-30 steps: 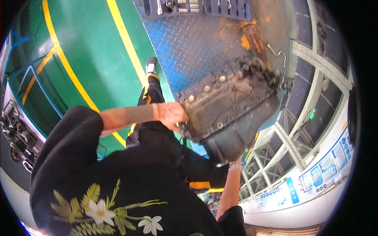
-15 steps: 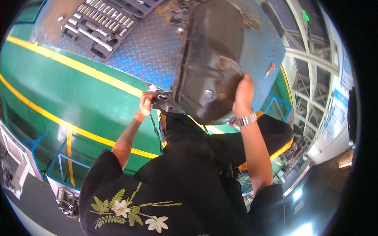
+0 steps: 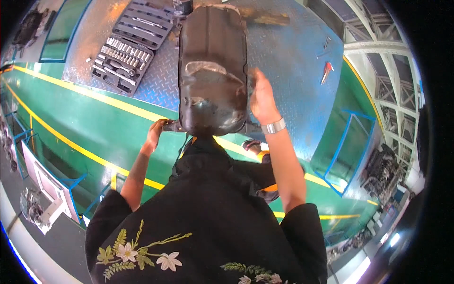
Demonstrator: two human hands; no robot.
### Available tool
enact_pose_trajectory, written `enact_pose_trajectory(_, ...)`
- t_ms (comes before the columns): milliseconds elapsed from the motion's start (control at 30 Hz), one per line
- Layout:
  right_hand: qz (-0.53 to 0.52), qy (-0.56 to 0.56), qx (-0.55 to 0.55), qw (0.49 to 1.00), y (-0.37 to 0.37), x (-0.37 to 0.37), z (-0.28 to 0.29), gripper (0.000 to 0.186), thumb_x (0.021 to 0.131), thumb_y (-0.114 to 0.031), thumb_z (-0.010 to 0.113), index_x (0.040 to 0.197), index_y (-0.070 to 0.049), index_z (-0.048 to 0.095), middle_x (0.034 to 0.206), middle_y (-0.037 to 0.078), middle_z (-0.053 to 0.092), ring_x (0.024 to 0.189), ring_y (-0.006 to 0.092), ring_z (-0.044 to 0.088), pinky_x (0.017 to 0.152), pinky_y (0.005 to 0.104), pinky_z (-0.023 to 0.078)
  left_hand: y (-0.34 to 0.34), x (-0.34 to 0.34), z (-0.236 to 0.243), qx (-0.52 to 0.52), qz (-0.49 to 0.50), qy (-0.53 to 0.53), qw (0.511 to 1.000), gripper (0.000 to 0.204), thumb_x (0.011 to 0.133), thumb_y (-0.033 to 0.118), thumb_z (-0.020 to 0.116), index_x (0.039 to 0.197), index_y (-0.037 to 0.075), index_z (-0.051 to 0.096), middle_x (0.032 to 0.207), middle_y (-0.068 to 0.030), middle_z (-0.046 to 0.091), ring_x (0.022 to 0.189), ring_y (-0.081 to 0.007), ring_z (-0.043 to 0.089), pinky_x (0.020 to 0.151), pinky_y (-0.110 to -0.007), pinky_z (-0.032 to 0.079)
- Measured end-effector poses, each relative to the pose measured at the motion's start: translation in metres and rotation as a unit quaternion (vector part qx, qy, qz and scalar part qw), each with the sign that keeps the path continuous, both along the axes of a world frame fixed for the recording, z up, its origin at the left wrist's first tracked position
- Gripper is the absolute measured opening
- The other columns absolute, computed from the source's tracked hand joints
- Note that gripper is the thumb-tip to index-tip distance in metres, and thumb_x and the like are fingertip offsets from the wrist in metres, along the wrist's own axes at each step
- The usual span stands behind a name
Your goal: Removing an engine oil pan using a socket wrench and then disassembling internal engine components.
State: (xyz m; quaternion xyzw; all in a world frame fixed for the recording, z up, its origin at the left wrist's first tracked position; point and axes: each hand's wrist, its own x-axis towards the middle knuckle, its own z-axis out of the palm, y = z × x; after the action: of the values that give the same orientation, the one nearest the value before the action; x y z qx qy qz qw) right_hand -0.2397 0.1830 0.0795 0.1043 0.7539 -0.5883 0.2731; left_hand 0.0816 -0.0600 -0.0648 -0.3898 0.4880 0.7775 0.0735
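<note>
Over the steel chequer-plate floor [image 3: 293, 61], a person is holding up a large black metal pan [image 3: 213, 71], oil-sump shape, long axis running away from the camera, domed underside facing the camera. It's showing scuffed, shiny patches near the middle.

Left hand [image 3: 156, 130] is gripping the pan's near left corner, fingers curled shut around the flange edge there. Right hand [image 3: 261, 97] is sitting against the pan's right side, fingers extended and lying along the edge; blurred, so I cannot tell whether they are actually clamping it or just resting flat. A silver wristwatch [image 3: 273, 126] is sitting on the right wrist.

Pan's near end is hanging just above the person's black shirt [image 3: 208, 208], which is carrying a flower print low down. A shoe with an orange cuff [image 3: 255, 147] is peeking out just below the right forearm.

On the floor, up left of the pan and apart from it, an open socket set case [image 3: 127, 49] is lying with its rows of sockets and ratchets showing. Right of the pan, well apart, a small red-handled tool [image 3: 327, 71] is lying on the plate. Green painted floor [image 3: 71, 113] with yellow lines is bordering the plate on the near side. Blue railing [image 3: 347, 142] is standing at right.
</note>
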Motion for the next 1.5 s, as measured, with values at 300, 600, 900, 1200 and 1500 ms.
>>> enact_pose_trajectory(300,0.151,0.179,0.026,0.972,-0.019,0.004,-0.062,0.03,0.095,-0.027,0.054,0.106,0.0,0.049,0.086,0.028,0.064,0.085,0.0493,0.06,0.074,0.0515,0.048,-0.001,-0.006,-0.04,-0.139,0.437,0.062,0.886,0.029,0.089,0.017,0.053,0.113,0.002,0.058,0.104,-0.0069,0.061,0.085,-0.0203,0.057,0.078,-0.034,0.049)
enact_pose_trajectory(600,0.189,0.179,0.062,0.963,0.127,-0.037,-0.142,0.054,0.095,-0.046,0.048,0.068,-0.001,0.063,0.066,0.021,0.062,0.072,0.0396,0.063,0.07,0.0451,0.048,-0.014,-0.062,-0.045,-0.128,0.323,0.032,0.937,0.034,0.093,0.02,0.047,0.122,0.003,0.054,0.116,-0.0073,0.06,0.1,-0.0219,0.056,0.091,-0.037,0.045)
enact_pose_trajectory(900,0.002,-0.154,0.12,0.981,0.419,0.028,-0.218,0.028,0.086,-0.015,0.053,0.11,-0.005,0.063,0.102,0.017,0.068,0.095,0.0382,0.064,0.087,0.0456,0.049,-0.013,-0.046,-0.018,-0.137,0.338,0.014,0.931,0.037,0.094,0.024,0.046,0.126,0.005,0.051,0.122,-0.0069,0.057,0.107,-0.0215,0.054,0.096,-0.037,0.042)
enact_pose_trajectory(1200,0.339,0.282,-0.078,0.894,0.16,0.051,-0.184,0.057,0.074,-0.003,0.058,0.13,0.0,0.045,0.127,0.022,0.051,0.117,0.0375,0.05,0.094,0.042,0.046,0.035,-0.068,-0.006,-0.135,0.413,0.064,0.898,0.041,0.096,0.028,0.044,0.131,0.007,0.048,0.127,-0.0065,0.055,0.114,-0.0211,0.052,0.101,-0.037,0.04)
enact_pose_trajectory(1500,0.293,0.322,-0.05,0.899,0.141,0.058,-0.177,0.016,0.071,-0.009,0.066,0.084,-0.003,0.06,0.08,0.02,0.061,0.081,0.041,0.059,0.072,0.0486,0.048,0.044,-0.045,0.001,-0.149,0.435,0.041,0.887,0.045,0.097,0.032,0.043,0.136,0.009,0.046,0.133,-0.0061,0.053,0.121,-0.0207,0.05,0.106,-0.036,0.038)
